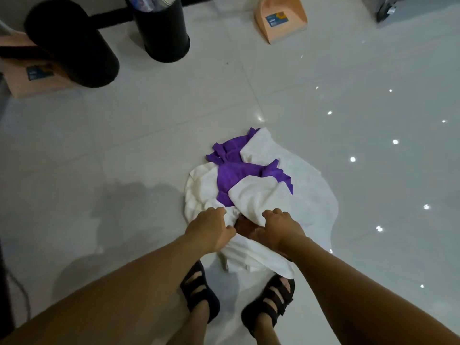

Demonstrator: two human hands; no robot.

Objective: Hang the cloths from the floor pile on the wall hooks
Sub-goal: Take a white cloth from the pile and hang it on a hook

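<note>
A pile of cloths lies on the pale tiled floor just ahead of my feet. White cloth (263,195) makes up most of it, and a purple cloth (234,173) lies crumpled among the folds. My left hand (211,229) grips the near edge of the white cloth with curled fingers. My right hand (278,225) grips a fold of the white cloth right beside it. A loose end of white cloth (251,257) trails back toward my sandals. No wall hooks show in this view.
Two black cylinders stand at the back left, the bigger one (74,46) tilted, the other (161,28) upright. A peach dustpan (281,18) lies at the back, and a peach box (32,78) at far left. My sandalled feet (199,292) stand below the pile.
</note>
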